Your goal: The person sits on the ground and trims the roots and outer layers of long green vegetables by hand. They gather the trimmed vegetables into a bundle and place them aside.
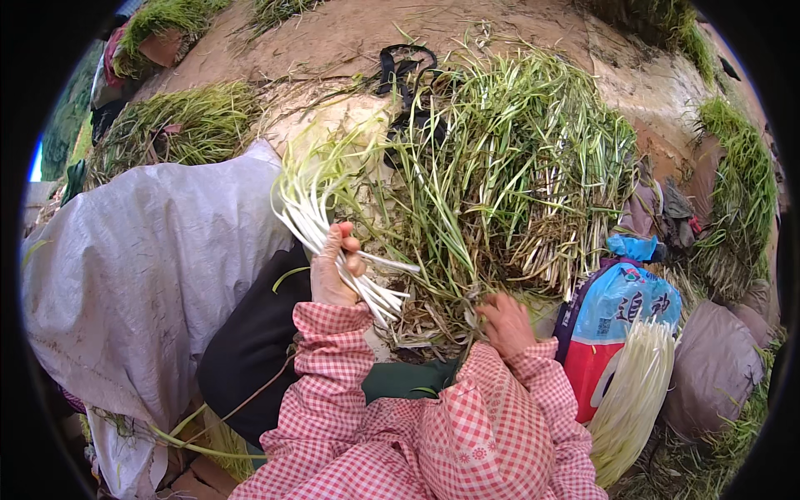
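Observation:
My left hand [337,265] is closed around a bunch of long white stems with yellow-green leaves [309,209], their cut-looking white ends pointing down to the right. Lower and to the right, my right hand [507,322] is at the near edge of a big heap of leafy green stalks [500,156], its fingers bent by some dry, brownish plant bits; whether they hold anything I cannot tell. Both forearms wear red-and-white checked sleeves.
A pale woven sheet [156,269] covers the left side. Right of me stand a blue and red printed bag [637,294] and a bundle of pale yellow stems [637,400]. More green heaps [194,119] and a black strap [406,69] lie on the ground beyond.

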{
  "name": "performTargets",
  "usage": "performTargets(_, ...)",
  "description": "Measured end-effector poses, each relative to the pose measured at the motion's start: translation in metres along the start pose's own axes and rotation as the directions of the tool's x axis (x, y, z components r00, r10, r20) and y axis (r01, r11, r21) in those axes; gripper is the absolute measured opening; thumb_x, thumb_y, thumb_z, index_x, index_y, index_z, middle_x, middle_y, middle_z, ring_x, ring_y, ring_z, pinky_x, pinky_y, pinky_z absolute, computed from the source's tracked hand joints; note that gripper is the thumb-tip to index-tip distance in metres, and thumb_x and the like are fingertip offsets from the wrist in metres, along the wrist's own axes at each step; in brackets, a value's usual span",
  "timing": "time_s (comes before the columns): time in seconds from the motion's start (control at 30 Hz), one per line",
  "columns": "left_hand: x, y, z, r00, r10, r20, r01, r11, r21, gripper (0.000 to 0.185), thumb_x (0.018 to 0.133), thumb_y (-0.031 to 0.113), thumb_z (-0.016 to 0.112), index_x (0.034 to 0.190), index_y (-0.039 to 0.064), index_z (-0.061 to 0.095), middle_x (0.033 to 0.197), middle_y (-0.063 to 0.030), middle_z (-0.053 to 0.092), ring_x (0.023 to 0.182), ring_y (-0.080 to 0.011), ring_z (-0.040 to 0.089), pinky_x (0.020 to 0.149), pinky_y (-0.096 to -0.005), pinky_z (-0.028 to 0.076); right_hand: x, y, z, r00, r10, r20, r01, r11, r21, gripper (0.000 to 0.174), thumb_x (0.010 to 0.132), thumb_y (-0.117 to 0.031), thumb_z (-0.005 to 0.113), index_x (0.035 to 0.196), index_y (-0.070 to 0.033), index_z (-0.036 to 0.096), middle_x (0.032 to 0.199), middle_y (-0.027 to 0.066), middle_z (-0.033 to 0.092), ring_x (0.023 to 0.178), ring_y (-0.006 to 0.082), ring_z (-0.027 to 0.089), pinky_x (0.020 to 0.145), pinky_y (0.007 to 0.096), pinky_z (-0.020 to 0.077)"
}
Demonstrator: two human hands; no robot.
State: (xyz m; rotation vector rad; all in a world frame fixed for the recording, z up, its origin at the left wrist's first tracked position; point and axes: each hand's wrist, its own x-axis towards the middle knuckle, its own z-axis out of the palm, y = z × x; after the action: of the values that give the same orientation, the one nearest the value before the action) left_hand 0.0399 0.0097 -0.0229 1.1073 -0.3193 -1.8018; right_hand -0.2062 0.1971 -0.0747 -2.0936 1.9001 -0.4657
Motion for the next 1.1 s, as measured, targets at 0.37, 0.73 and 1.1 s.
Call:
performTargets(0.37,-0.022,-0.027,0.003,0.998,-0.055,0.003,0.054,0.991,0.124,0.021,0.083,0.022,0.066,0.095,0.005,0.060,0.062,0.0011,0.055,0.051,-0.0078,0.050,0.046,-0.0227,0.041,0.090,-0.009,0.032,0.657,0.643,0.393,-0.751,0.603,0.269,0.019,0.088,-0.022,0.057,0.093,-0.003,0.059,0.089,0.0089,0.057,0.076,0.0195,0.054,0.073,0.0361,0.0466)
performTargets(0.73,-0.039,-0.074,0.012,0.985,-0.113,-0.130,0.154,0.915,0.373,0.019,0.074,0.003,0.071,0.092,0.004,0.064,0.063,-0.0002,0.060,0.040,-0.0059,0.045,0.036,-0.0184,0.034,0.059,-0.069,0.032,0.906,0.398,0.146,-0.328,0.439,0.836,0.014,0.079,-0.011,0.067,0.081,-0.002,0.055,0.072,0.0034,0.055,0.063,0.0091,0.052,0.056,0.0241,0.0440)
performTargets(1.1,-0.040,-0.066,0.011,0.991,-0.133,-0.022,0.133,0.934,0.332,0.015,0.077,0.003,0.069,0.089,0.001,0.062,0.060,-0.0018,0.059,0.039,-0.0069,0.046,0.035,-0.0196,0.035,0.079,-0.054,0.028,0.859,0.351,0.372,-0.388,-0.027,0.921,0.039,0.086,-0.033,0.063,0.110,-0.004,0.056,0.099,0.0069,0.059,0.084,0.0111,0.054,0.070,0.0259,0.0474)
